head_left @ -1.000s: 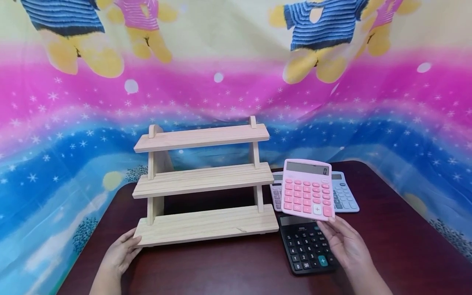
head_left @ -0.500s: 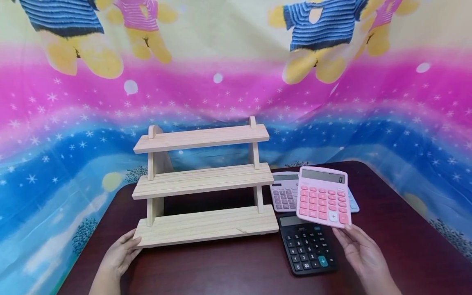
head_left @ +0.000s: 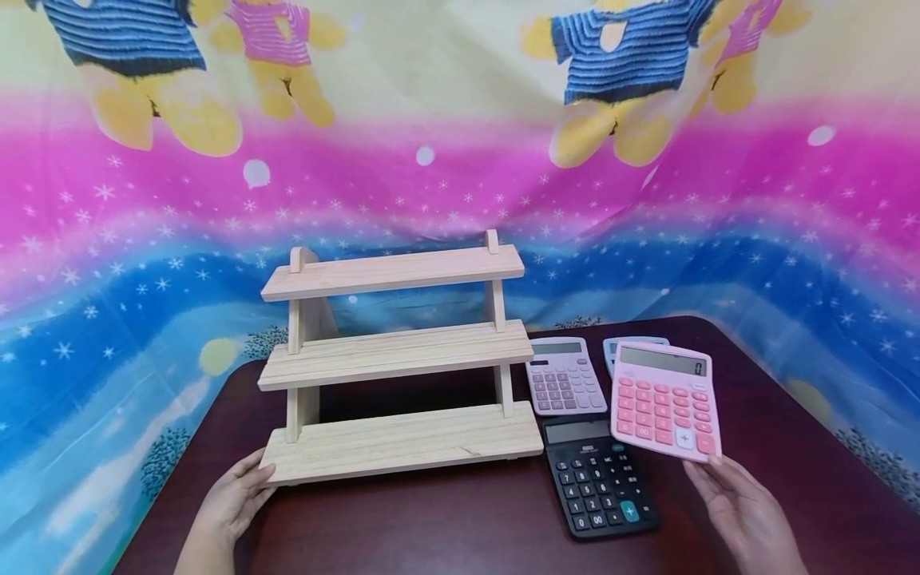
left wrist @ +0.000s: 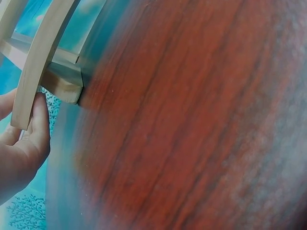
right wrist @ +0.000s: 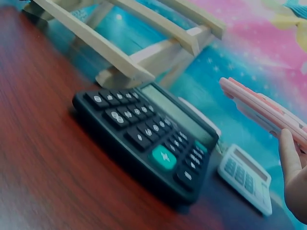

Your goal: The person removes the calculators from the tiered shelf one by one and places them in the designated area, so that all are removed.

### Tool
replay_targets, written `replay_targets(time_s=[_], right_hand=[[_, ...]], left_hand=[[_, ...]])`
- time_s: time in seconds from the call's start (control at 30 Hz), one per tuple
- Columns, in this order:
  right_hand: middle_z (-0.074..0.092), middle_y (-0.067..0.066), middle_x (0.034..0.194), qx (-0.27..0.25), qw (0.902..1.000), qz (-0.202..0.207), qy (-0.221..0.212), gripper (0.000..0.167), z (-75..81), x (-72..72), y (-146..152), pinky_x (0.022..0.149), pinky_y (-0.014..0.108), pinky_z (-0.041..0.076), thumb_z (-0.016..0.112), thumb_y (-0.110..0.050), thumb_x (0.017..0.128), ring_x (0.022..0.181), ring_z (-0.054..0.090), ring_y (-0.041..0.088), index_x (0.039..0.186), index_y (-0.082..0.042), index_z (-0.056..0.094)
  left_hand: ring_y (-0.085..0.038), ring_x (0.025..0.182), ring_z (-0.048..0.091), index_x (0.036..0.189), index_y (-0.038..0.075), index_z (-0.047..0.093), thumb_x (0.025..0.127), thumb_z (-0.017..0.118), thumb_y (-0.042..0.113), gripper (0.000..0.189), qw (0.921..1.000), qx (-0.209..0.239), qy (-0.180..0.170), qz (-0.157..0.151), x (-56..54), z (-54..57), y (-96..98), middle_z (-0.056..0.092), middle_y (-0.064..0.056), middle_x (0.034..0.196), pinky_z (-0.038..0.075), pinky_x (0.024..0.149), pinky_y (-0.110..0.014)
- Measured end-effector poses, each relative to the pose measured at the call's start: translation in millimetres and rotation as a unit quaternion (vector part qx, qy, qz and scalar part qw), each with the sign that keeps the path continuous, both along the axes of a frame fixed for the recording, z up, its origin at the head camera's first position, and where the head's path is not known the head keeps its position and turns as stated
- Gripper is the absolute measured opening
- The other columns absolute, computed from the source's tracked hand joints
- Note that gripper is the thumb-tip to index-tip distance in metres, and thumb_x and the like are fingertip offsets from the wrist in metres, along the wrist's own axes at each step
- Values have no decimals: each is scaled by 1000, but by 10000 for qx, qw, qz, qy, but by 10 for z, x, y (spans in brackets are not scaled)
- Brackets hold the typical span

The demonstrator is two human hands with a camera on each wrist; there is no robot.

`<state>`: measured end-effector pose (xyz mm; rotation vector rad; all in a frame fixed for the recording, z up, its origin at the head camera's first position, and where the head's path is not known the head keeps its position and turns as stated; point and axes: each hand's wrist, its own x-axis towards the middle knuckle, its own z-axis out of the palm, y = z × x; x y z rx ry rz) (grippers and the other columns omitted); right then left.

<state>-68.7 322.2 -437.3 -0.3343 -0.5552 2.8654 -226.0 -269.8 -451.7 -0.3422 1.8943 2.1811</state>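
My right hand pinches a pink calculator by its lower right corner and holds it tilted above the table, its display reading 0. In the right wrist view the pink calculator is seen edge-on, off the tabletop. With thumb and fingers, my left hand grips the left end of the bottom board of a three-tier wooden shelf. The left wrist view shows those fingers on both sides of the board. Nearest the pink calculator lie a black calculator and a light blue one, partly covered by it.
A pale lilac calculator lies just right of the shelf, behind the black one. All stand on a dark red-brown wooden table. A printed cloth with bears and snowflakes hangs behind and along the sides.
My right hand has carried the pink calculator to the right and toward me, uncovering the lilac calculator and more of the black one. My left hand and the shelf have stayed put.
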Motion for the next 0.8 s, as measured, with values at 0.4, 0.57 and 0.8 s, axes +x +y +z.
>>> replay_targets(time_s=[0.4,0.57,0.8], right_hand=[[60,15,97,-246,9955,639,659,34,-217,163,266,90,32,34,29,0,94,95,55,26,97,2,63],[59,18,97,-249,9916,897,900,39,-292,222,333,91,31,33,23,-2,95,95,54,27,98,5,62],[61,10,87,21,9984,550,-153,29,-417,287,469,89,29,35,36,-2,92,86,57,22,84,0,64]], left_hand=[[-1,78,54,137,-2,6,80,62,12,82,10000,73,15,-20,-7,-14,-17,44,-7,108,43,75,-24],[-1,78,54,137,-1,6,82,59,11,77,10000,-7,-4,-51,-4,-5,-22,40,-11,114,42,75,-24],[1,80,53,138,1,6,84,57,12,75,10000,-16,-34,-71,11,0,-15,21,-21,131,42,78,-24]])
